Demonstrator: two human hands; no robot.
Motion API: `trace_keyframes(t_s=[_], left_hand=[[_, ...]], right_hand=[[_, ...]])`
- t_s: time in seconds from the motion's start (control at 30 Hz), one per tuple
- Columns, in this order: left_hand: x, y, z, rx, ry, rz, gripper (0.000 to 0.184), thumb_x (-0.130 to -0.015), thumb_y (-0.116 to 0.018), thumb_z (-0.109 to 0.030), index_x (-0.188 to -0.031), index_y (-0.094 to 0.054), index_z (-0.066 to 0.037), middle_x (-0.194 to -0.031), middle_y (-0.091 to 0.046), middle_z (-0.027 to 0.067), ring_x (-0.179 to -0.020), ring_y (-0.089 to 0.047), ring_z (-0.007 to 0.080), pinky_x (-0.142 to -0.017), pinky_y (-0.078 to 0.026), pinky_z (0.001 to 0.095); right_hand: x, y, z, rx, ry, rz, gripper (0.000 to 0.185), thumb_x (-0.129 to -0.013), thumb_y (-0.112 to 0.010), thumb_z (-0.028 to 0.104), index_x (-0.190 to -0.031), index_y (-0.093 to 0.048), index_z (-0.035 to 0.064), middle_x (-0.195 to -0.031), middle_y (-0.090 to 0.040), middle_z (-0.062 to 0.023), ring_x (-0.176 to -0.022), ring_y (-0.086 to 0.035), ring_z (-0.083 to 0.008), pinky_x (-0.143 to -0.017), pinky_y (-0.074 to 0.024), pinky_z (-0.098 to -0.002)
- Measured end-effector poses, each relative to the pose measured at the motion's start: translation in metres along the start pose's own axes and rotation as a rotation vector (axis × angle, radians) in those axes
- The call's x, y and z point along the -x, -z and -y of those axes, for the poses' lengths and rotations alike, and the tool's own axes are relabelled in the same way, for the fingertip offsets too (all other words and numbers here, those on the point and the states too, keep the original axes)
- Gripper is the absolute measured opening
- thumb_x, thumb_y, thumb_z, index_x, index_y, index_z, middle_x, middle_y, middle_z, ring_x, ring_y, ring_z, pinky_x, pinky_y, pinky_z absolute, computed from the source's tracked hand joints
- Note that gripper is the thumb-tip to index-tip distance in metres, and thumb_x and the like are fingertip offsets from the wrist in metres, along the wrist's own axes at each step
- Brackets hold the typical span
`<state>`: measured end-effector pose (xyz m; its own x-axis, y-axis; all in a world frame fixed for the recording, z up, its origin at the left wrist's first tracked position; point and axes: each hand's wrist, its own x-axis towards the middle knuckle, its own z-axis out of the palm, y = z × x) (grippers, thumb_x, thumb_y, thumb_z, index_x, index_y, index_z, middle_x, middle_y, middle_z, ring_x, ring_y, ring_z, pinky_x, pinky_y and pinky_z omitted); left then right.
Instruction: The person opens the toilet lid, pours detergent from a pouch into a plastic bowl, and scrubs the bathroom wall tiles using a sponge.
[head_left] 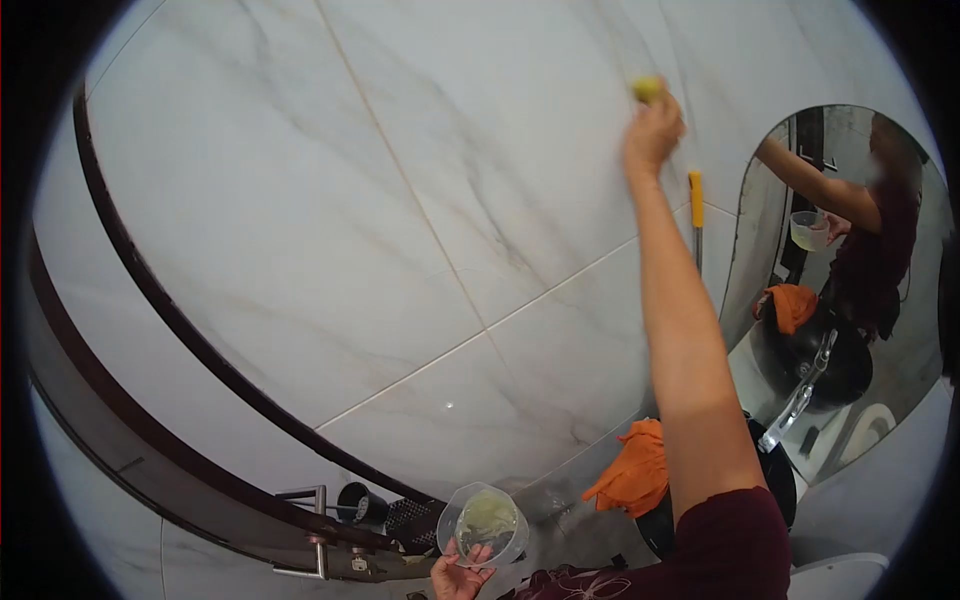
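Observation:
My right hand point(655, 138) is raised at the upper right against the marbled tile wall point(400, 210). Its fingers are closed on a small yellow-green sponge point(646, 89), slightly blurred, at the wall surface. Low in the view, my left hand point(460, 578) grips a clear plastic tub point(452, 508) from below and the side. Pale greenish, cloudy liquid point(487, 516) shows inside the tub. Part of the left hand's fingers is seen through the clear plastic.
An oval mirror point(835, 150) hangs at right, reflecting the person. A yellow-handled tool point(696, 190) stands upright by the wall. An orange cloth point(632, 470) lies over a black basin point(655, 530) beneath my right arm. The dark door frame point(170, 315) with a metal handle point(318, 545) is at left.

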<state>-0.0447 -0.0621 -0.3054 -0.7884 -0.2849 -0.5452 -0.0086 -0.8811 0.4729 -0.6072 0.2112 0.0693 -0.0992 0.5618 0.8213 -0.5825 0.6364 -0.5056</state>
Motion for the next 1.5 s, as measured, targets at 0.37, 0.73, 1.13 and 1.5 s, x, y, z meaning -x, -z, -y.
trace_keyframes(t_s=[0.37,0.73,1.13,1.5], left_hand=[[0.001,-0.018,-0.003,-0.095,-0.040,0.000,0.059,-0.063,-0.058,-0.017,-0.121,-0.046,-0.023,-0.120,-0.044,0.0182,-0.108,-0.049,0.0397,-0.082,-0.038,0.0594],[0.000,-0.024,0.005,-0.041,-0.077,-0.108,0.072,-0.064,-0.059,-0.015,-0.131,-0.034,-0.026,-0.109,-0.053,0.0162,-0.100,-0.055,0.0362,-0.083,-0.036,0.0570],[0.025,-0.009,0.016,0.056,-0.205,-0.162,0.041,-0.064,-0.058,-0.011,-0.105,-0.052,-0.010,-0.104,-0.057,0.0122,-0.099,-0.056,0.0333,-0.081,-0.039,0.0578],[0.034,-0.001,0.015,0.092,-0.149,-0.120,0.030,-0.065,-0.058,-0.010,-0.094,-0.049,-0.011,-0.099,-0.058,0.0089,-0.104,-0.054,0.0314,-0.084,-0.037,0.0559]], right_hand=[[0.224,0.129,0.082,-0.294,0.774,0.708,0.056,-0.080,-0.056,0.017,-0.133,-0.038,0.0213,-0.143,-0.028,-0.0088,-0.133,-0.019,-0.0373,-0.101,-0.0202,-0.0539],[0.148,0.067,0.201,-0.291,0.830,0.483,0.046,-0.086,-0.041,0.017,-0.133,-0.038,0.0206,-0.141,-0.030,-0.0076,-0.132,-0.020,-0.0379,-0.094,-0.0223,-0.0635],[0.059,0.050,0.377,-0.545,0.765,0.262,0.040,-0.086,-0.040,0.014,-0.126,-0.047,0.0184,-0.137,-0.036,-0.0095,-0.125,-0.031,-0.0404,-0.088,-0.0250,-0.0693],[0.338,0.133,0.264,-0.875,1.472,0.915,0.048,-0.080,-0.041,0.015,-0.128,-0.043,0.0152,-0.144,-0.028,-0.0033,-0.136,-0.018,-0.0219,-0.104,0.0025,-0.0595]])
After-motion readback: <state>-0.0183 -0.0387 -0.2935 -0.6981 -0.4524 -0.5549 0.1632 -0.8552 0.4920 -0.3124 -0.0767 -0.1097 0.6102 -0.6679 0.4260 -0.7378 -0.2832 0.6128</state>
